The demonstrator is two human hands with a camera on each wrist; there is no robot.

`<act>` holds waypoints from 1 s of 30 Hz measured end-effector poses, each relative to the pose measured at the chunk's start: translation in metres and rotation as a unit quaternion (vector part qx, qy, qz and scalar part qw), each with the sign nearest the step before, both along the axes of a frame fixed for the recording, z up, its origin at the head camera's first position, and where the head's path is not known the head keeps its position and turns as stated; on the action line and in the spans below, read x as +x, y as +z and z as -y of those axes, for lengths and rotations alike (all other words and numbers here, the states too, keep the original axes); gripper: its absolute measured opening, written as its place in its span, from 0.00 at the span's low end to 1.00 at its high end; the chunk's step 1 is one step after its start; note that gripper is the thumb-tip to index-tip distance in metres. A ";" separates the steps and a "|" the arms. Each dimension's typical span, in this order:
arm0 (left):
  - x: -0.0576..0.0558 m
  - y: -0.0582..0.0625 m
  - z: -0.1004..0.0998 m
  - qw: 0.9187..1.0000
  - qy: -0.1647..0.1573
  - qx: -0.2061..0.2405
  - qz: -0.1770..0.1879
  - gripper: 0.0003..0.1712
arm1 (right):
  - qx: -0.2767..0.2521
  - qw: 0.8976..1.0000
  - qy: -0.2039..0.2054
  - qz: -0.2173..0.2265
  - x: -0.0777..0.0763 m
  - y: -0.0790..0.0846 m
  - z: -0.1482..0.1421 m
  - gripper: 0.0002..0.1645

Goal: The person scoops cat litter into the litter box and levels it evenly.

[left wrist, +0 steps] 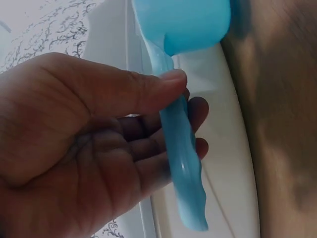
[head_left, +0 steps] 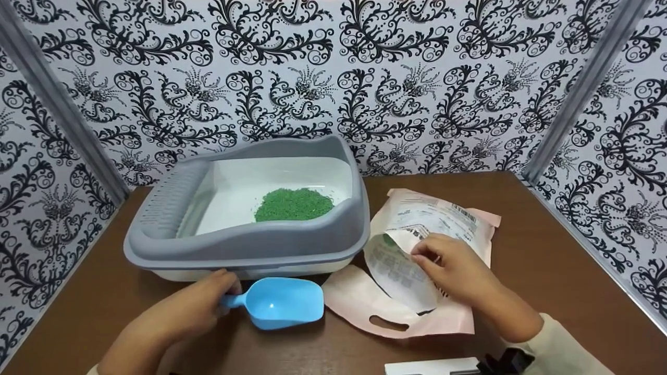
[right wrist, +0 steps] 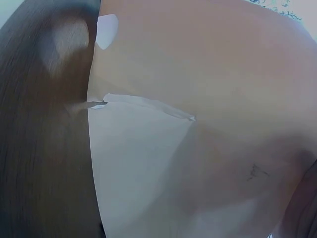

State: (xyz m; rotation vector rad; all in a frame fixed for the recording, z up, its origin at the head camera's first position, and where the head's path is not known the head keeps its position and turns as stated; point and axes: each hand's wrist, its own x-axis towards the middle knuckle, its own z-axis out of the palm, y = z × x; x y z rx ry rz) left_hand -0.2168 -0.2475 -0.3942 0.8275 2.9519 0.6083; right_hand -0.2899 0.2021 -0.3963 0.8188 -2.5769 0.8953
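My left hand (head_left: 206, 302) holds a light blue scoop (head_left: 286, 302) by its handle, in front of the litter box. In the left wrist view the thumb lies across the scoop handle (left wrist: 181, 148), with the fingers behind it. The scoop's bowl faces up and looks bare inside. Beside it, my right hand (head_left: 458, 265) pinches the edge of an open pink-and-white bag (head_left: 357, 291) lying on the table. A little green shows inside the bag's mouth; the rest of its contents is hidden. Only the bag's pale side (right wrist: 148, 168) fills most of the right wrist view.
A grey-rimmed white litter box (head_left: 292, 245) stands at the back left, with a heap of green granules (head_left: 294, 204) inside. A white object (head_left: 432, 366) lies at the near edge of the brown table (head_left: 563, 291). Patterned walls (head_left: 333, 88) enclose the table.
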 end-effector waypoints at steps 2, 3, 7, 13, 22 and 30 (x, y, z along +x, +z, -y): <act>-0.001 -0.001 0.000 1.000 -0.004 0.004 -0.004 0.15 | 0.000 1.000 0.000 0.003 0.000 0.001 0.000 0.07; -0.001 -0.001 0.001 1.000 -0.003 0.005 -0.004 0.14 | 0.000 1.000 0.001 0.004 0.000 0.001 -0.001 0.07; 0.000 -0.003 -0.001 1.000 -0.008 0.013 -0.019 0.12 | 0.003 1.000 -0.003 0.005 0.002 0.002 -0.002 0.07; -0.001 -0.003 -0.004 1.000 -0.010 0.013 -0.016 0.11 | 0.012 1.000 -0.005 0.006 0.004 0.004 -0.004 0.06; 0.000 0.003 -0.009 1.000 0.004 0.003 -0.010 0.14 | 0.020 1.000 0.016 -0.008 0.008 0.003 -0.012 0.07; 0.008 0.013 -0.028 0.996 0.027 -0.023 -0.083 0.15 | 0.031 0.999 0.031 -0.020 0.013 0.004 -0.023 0.08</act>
